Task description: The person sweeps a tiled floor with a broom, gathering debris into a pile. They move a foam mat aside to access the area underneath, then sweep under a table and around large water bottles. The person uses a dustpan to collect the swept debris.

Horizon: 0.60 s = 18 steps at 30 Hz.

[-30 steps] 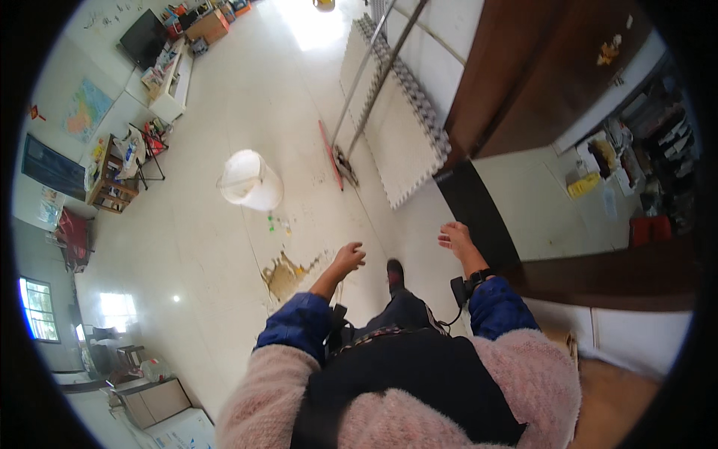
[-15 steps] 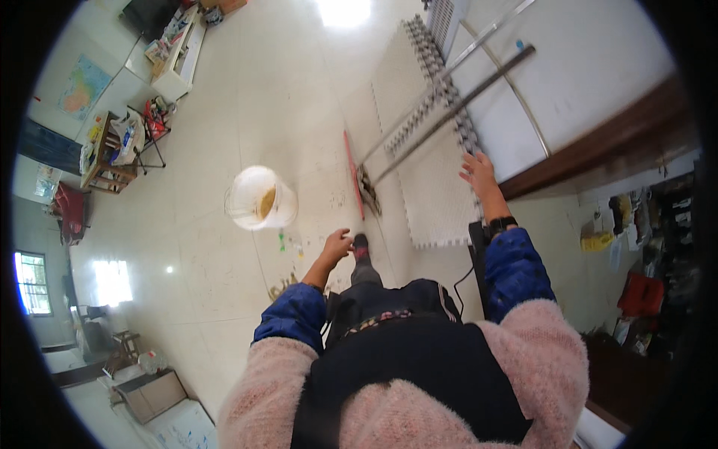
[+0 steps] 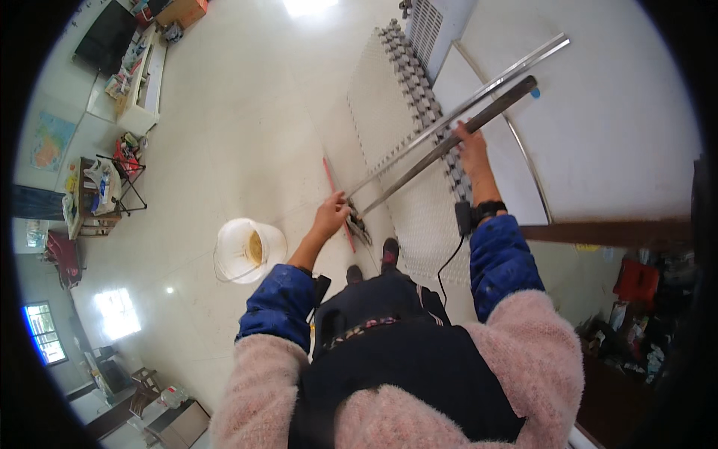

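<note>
My right hand (image 3: 473,153) is raised to the upper part of a dark wooden handle (image 3: 441,153), its fingertips blurred against it; whether they close round it I cannot tell. Beside that handle runs a shiny metal pole (image 3: 490,86), and both lean against the white surface on the right. At their foot lie a long thin red strip (image 3: 329,176) and a dark, ragged head (image 3: 358,227). My left hand (image 3: 329,215) hovers close to the lower ends, empty, with fingers loosely bent and apart. A white bucket (image 3: 273,247) with something yellowish-brown inside stands to its left.
Pale interlocking foam mats (image 3: 419,224) cover the floor at the right, beside a white panel (image 3: 591,112). A cable hangs near my right wrist. At the left are a small table (image 3: 93,194), a folding stool (image 3: 129,176) and a low white cabinet (image 3: 142,101).
I have stepped forward, so the bucket and poles sit closer to me. My right hand has risen to the wooden handle; my left has moved up near the foot of the poles.
</note>
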Tool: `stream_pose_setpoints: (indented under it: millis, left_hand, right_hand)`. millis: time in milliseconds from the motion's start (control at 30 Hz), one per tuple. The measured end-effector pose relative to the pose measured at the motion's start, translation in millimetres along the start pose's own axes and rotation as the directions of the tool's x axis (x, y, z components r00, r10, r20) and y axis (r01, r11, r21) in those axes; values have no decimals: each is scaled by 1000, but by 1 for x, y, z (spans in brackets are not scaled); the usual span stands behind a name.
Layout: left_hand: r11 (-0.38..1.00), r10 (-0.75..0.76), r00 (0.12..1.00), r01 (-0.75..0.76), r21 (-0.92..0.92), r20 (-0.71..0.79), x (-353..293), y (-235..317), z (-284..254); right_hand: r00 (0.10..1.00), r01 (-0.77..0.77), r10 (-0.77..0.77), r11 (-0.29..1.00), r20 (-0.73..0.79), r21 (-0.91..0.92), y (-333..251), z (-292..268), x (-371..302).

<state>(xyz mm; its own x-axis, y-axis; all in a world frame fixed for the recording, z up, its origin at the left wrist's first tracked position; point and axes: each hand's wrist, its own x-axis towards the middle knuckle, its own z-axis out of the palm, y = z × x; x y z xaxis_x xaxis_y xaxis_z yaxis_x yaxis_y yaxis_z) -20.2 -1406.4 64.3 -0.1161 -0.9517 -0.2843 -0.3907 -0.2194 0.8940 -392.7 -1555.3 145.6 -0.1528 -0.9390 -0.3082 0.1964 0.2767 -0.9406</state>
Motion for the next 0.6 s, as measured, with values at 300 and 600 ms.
stream_pose_setpoints:
  millis: [300,600]
  left_hand:
    - [919,378,891,-329,216,-251,214,128,100]
    - [983,116,839,-173,-59,-531,302,203,73]
  right_hand:
    - [976,9,-7,1000,220,-7,-38,95,83]
    - [864,115,-16,979,503,-166,-69,64,160]
